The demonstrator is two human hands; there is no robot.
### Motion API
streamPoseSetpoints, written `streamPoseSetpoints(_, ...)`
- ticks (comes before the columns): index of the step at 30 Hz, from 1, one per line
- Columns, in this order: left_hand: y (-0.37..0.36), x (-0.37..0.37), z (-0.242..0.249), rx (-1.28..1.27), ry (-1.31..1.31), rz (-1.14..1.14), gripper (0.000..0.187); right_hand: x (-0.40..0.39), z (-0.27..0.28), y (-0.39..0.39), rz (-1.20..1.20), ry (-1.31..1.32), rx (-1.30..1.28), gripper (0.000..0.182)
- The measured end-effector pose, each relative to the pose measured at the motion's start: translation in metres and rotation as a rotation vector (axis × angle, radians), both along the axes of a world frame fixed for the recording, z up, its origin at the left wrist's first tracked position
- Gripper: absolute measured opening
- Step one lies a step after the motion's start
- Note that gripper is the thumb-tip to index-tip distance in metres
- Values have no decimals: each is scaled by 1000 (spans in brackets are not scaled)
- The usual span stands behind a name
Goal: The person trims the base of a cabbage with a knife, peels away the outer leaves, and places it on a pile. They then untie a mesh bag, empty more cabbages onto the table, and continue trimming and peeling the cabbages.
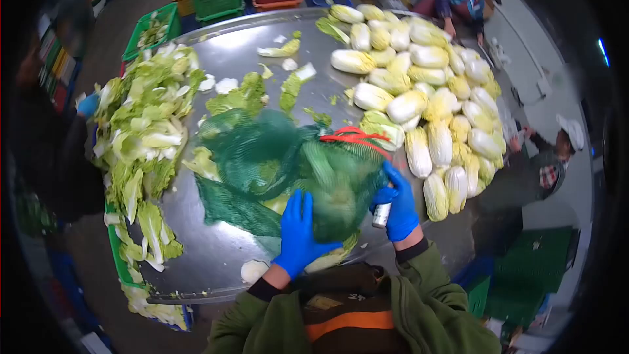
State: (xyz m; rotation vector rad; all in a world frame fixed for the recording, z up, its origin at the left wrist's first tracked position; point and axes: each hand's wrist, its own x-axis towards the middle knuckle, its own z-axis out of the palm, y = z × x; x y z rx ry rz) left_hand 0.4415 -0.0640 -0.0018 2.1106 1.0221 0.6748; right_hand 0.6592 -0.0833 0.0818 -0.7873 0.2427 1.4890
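Touching one green net (252,151), two gloved hands (301,239) (400,206), one white handle (381,215)

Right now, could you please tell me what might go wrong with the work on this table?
The white object in the right hand sits close to the green mesh bag, so it could snag the netting. The pale cabbages are heaped up to the right edge of the table, so a nudge might roll one off. At the left edge, piled loose leaves might slip over the side.
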Motion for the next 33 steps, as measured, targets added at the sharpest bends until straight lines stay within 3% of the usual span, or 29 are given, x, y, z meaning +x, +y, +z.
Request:
streamPoseSetpoints(1, 15, -2, 5, 53, -5, -3, 109, -11, 21, 13, -65, 119, 194, 17)
streamPoseSetpoints(4, 57, -21, 25, 10, -90, -65, 93, -37, 80, 39, -32, 10, 353, 21)
streamPoseSetpoints(5, 66, -27, 36, 21, -104, -50, 93, -44, 102, 41, -83, -137, 424, 22)
streamPoseSetpoints(6, 71, -34, 52, 12, -129, 5, 82, -52, 128, 44, -187, -247, 413, 22)
streamPoseSetpoints(8, 85, -44, 78, 96, -184, 44, 52, -47, 161, 50, -54, -269, 710, 23)
streamPoseSetpoints(9, 93, -49, 86, 107, -191, 41, 52, -61, 179, 55, -140, -394, 709, 31)
streamPoseSetpoints(11, 118, -62, 104, 325, -114, -1, 37, -56, 213, 64, -40, -342, 716, 32)
streamPoseSetpoints(13, 155, -76, 133, 374, -607, 163, 31, -51, 238, 63, -39, -359, 824, 32)
streamPoseSetpoints(15, 169, -106, 210, 592, -628, 236, 25, -45, 251, 62, -74, -458, 827, 29)
streamPoseSetpoints(17, 173, -118, 247, 432, -906, 150, 21, -57, 276, 58, -89, -504, 948, 25)
streamPoseSetpoints(18, 179, -129, 266, 355, -1003, 165, 20, -60, 282, 58, -180, -676, 1008, 24)
streamPoseSetpoints(19, 184, -140, 284, 275, -1098, 179, 20, -66, 284, 62, -184, -674, 1020, 24)
streamPoseSetpoints(20, 181, -149, 305, 278, -1164, 145, 20, -74, 285, 69, -159, -910, 974, 26)
streamPoseSetpoints(21, 178, -154, 318, 270, -1226, 110, 20, -77, 287, 72, -134, -1144, 905, 30)
streamPoseSetpoints(23, 188, -154, 308, 185, -1228, 48, 24, -44, 308, 98, -10, -1229, 588, 46)
streamPoseSetpoints(25, 175, -143, 299, 34, -1007, -19, 29, -49, 333, 74, -184, -954, 1031, 43)
streamPoseSetpoints(26, 167, -133, 292, 25, -1027, -80, 39, -38, 336, 72, 13, -932, 1195, 40)
streamPoseSetpoints(27, 162, -128, 288, -75, -955, -151, 53, -43, 331, 78, -23, -1174, 1219, 39)
streamPoseSetpoints(29, 150, -117, 279, -31, -913, -357, 61, -45, 348, 74, 0, -1229, 1294, 34)
streamPoseSetpoints(31, 157, -116, 263, -174, -1025, -504, 65, -43, 386, 97, 203, -1151, 1751, 28)
streamPoseSetpoints(32, 160, -116, 252, -329, -1124, -643, 70, -88, 409, 57, -11, -1252, 1216, 23)
streamPoseSetpoints(33, 158, -114, 242, -337, -1119, -649, 70, -102, 414, 60, -20, -1252, 1208, 23)
